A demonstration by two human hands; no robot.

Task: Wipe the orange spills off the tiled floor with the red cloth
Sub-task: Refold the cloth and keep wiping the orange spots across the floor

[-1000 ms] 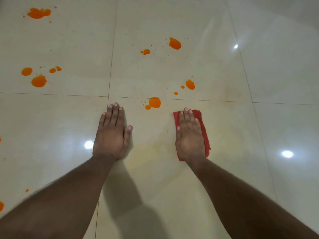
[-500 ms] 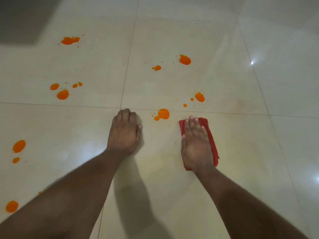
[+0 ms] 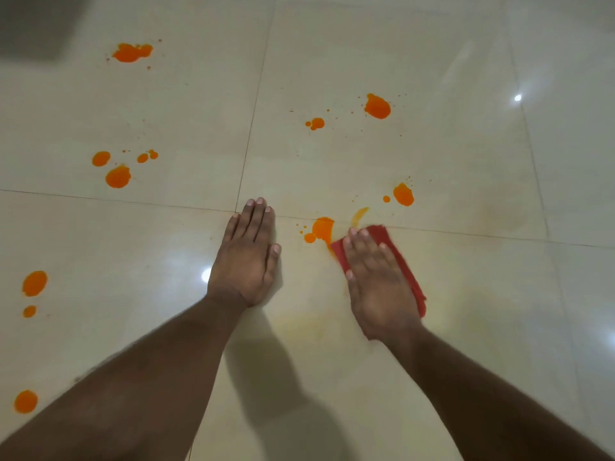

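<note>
Smearing is my worry: my right hand [image 3: 376, 281] presses flat on the red cloth [image 3: 404, 264], dragging the nearest spill [image 3: 322, 229] into streaks; left hand [image 3: 248, 257] lies flat, empty.

Red cloth [image 3: 399, 261] mostly hidden under blurred right hand [image 3: 376, 281]; forearms cut off by bottom edge

— Where's the red cloth [image 3: 402, 261]?
— Flat on the tiled floor [image 3: 466, 294], folded, its near-left corner touching a smeared orange spill [image 3: 322, 229].
— Other orange spills [image 3: 377, 106]?
— Scattered across tiles, left and beyond.
</note>
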